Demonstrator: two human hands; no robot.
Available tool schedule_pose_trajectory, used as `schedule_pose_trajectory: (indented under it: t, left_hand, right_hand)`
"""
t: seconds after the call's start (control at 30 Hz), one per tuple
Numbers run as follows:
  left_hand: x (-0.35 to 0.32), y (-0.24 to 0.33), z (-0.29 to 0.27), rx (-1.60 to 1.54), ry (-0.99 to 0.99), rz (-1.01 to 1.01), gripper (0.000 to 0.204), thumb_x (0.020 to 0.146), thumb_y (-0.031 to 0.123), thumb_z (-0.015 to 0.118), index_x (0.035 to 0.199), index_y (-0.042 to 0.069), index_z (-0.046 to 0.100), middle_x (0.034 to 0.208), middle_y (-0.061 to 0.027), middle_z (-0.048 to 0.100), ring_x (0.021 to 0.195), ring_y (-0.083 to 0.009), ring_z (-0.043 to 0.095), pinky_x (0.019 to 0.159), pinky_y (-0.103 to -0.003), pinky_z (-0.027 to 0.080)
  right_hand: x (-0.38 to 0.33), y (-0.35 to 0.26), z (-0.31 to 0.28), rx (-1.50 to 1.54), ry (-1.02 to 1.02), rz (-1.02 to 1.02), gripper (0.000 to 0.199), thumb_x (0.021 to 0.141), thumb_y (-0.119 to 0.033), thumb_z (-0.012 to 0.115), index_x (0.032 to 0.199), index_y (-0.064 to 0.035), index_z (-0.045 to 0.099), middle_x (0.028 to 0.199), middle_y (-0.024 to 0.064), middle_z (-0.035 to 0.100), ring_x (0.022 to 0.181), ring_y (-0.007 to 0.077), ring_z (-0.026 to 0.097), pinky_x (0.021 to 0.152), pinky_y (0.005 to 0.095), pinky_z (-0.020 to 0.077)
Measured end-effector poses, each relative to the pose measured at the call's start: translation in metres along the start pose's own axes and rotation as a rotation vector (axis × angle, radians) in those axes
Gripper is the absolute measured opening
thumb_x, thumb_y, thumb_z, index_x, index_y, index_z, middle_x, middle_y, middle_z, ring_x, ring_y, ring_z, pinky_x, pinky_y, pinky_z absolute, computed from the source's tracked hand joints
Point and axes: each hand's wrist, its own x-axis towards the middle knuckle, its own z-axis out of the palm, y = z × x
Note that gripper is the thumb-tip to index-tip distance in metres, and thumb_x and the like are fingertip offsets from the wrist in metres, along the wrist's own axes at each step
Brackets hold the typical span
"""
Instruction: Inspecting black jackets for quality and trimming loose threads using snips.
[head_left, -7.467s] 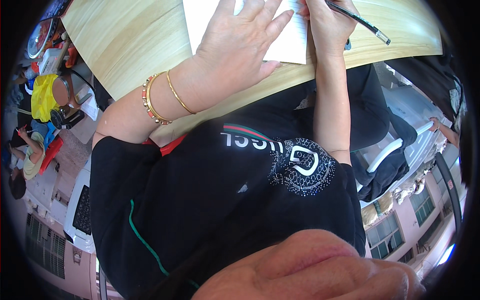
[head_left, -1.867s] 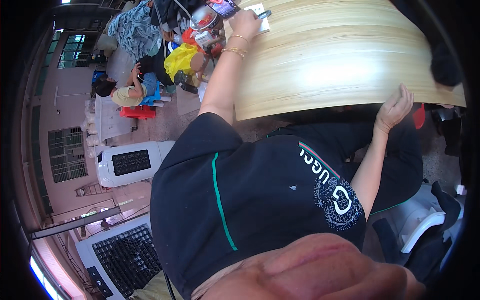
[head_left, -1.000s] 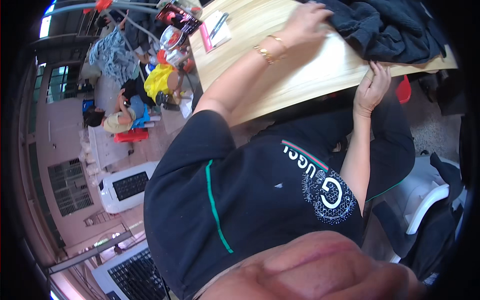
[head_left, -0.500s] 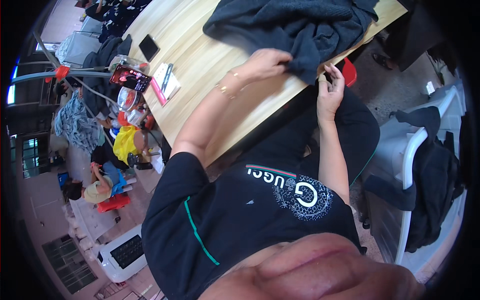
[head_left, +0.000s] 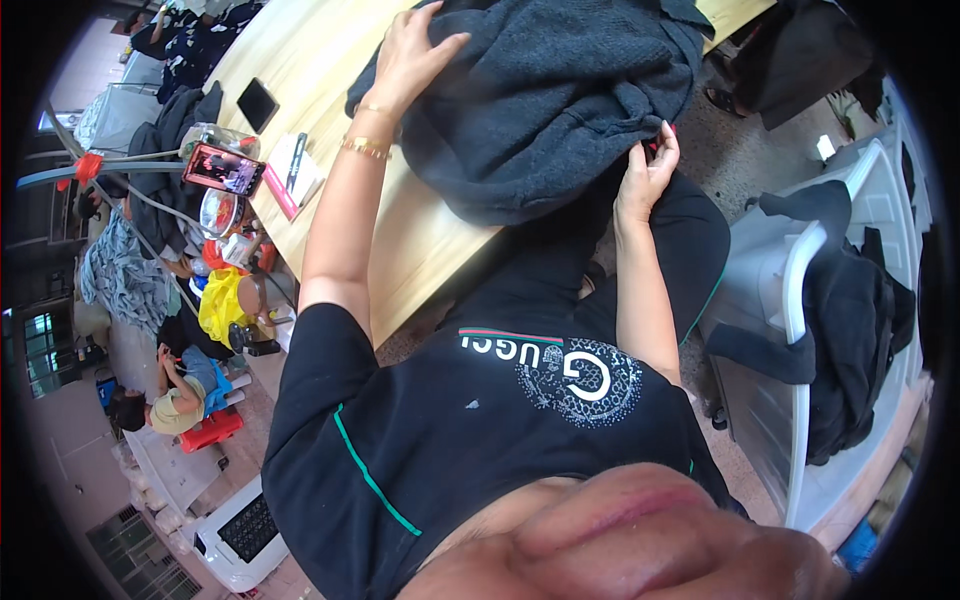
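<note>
— Since it hangs over the near table edge [head_left: 440,275], which hand of yours has the dark sweater [head_left: 560,100]?

— My right hand [head_left: 645,175], nearest me, pinches its near hem at that edge. My left hand [head_left: 410,55] lies spread flat on its far left side. The bundle runs left to right; bare wood opens leftward, before the phone [head_left: 257,103].

The left hand [head_left: 412,52] lies flat on a dark grey garment [head_left: 560,95] heaped on the wooden table [head_left: 330,60], while the right hand [head_left: 645,175] pinches the garment's near edge beside a white chair [head_left: 800,330].
</note>
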Motion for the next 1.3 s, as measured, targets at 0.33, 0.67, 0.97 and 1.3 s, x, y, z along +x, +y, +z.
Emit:
schedule_pose_trajectory:
  t: [0.33,0.67,0.97,1.3]
  left_hand:
    - [-0.113,0.145,0.058,0.142,-0.551,0.567,0.07,0.074,0.026,0.073,0.139,0.014,0.047,0.138,-0.0142,0.049,0.126,-0.0271,0.048,0.103,-0.047,0.038]
    - [-0.095,0.131,0.016,-0.394,-0.384,0.102,0.036,0.075,0.006,0.059,0.11,0.009,0.068,0.105,-0.0127,0.067,0.102,-0.0308,0.064,0.086,-0.04,0.052]
    - [-0.007,-0.017,-0.005,0.367,0.186,-0.31,0.064,0.076,0.046,0.071,0.121,0.003,0.057,0.128,-0.0269,0.05,0.123,-0.043,0.046,0.103,-0.046,0.039]
    - [0.04,-0.042,0.025,0.068,-0.068,-0.444,0.036,0.075,0.029,0.063,0.106,0.014,0.072,0.103,-0.0165,0.07,0.102,-0.0337,0.065,0.086,-0.044,0.051]
  right_hand:
    - [0.014,-0.013,-0.007,0.332,-0.004,0.353,0.069,0.087,-0.004,0.065,0.146,-0.0008,0.027,0.152,0.017,0.029,0.136,0.0281,0.035,0.107,0.0369,0.0355]
    - [0.03,0.012,-0.042,0.548,-0.157,0.753,0.017,0.087,-0.015,0.071,0.101,-0.008,0.066,0.082,-0.002,0.061,0.066,0.0078,0.049,0.055,0.0213,0.033]
    - [0.02,-0.007,-0.04,0.583,-0.487,0.526,0.018,0.093,-0.004,0.061,0.111,-0.0019,0.058,0.098,0.0077,0.066,0.075,0.0132,0.062,0.068,0.024,0.0492]
    - [0.01,-0.045,-0.011,0.07,-0.611,0.297,0.019,0.093,-0.008,0.064,0.108,0.0003,0.057,0.083,0.0063,0.065,0.062,0.0097,0.059,0.056,0.0208,0.0471]
